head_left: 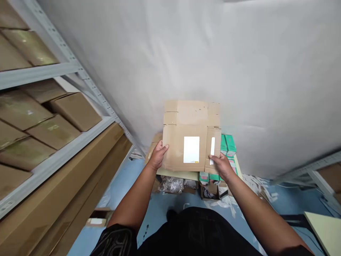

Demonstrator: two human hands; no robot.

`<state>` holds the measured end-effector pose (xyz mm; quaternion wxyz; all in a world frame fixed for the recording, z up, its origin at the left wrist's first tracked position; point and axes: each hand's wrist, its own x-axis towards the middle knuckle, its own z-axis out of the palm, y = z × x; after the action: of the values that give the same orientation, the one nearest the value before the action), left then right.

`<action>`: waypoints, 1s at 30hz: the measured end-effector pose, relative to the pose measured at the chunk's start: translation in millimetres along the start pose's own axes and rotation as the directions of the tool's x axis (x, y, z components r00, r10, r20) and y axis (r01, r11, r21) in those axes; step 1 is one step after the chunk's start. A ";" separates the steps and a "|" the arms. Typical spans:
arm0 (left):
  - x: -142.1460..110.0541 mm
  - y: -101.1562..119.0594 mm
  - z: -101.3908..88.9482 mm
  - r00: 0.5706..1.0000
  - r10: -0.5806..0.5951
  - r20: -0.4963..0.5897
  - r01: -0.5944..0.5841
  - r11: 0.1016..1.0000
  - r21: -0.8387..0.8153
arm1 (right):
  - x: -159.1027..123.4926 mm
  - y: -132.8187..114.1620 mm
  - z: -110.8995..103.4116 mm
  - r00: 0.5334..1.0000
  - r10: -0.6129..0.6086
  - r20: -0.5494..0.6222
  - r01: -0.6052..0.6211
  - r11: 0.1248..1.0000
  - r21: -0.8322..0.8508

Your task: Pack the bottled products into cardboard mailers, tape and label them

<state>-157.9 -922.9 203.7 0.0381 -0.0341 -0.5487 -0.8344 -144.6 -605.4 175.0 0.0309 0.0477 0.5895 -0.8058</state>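
A flattened cardboard box (pixel 173 142) with creased flaps is held up in front of me, its printed face hidden or bare apart from two white labels. The larger white label (pixel 191 149) sits near the middle, and a narrow white strip (pixel 212 149) lies on the right panel. My left hand (pixel 158 153) grips the left edge, thumb on the near face. My right hand (pixel 221 165) clasps the lower right edge, its thumb beside the strip. Behind the cardboard, a table (pixel 181 174) is mostly covered from view.
Green and white boxes (pixel 229 143) are stacked at the table's right. Metal shelving (pixel 61 73) filled with brown cartons (pixel 77 110) rises on the left. Paper scraps (pixel 230 202) litter the blue floor. A pale tabletop (pixel 325 227) juts in at lower right.
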 end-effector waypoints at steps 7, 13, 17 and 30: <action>3.3 -51.4 127.6 0.967 -0.145 0.209 0.151 0.989 -0.011 | -55.7 -38.1 -125.4 0.974 -0.064 -0.215 0.065 0.998 0.001; 30.8 -88.3 203.5 0.860 -0.273 0.431 0.256 0.962 0.098 | -92.5 -31.8 -190.8 0.877 -0.101 -0.471 0.115 0.993 0.001; 52.7 -119.1 247.9 0.729 -0.342 0.593 0.304 0.938 0.167 | -117.7 -22.0 -214.9 0.756 -0.096 -0.647 0.135 0.991 0.010; 24.6 -186.3 366.9 0.210 -0.472 0.856 0.406 0.839 0.362 | -226.3 8.4 -234.3 0.244 0.020 -0.969 0.196 0.978 0.070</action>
<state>-195.6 -513.0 181.1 -0.5129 -0.3391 -0.4820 -0.6242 90.6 -386.1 122.3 -0.3860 0.5003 0.4124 -0.6563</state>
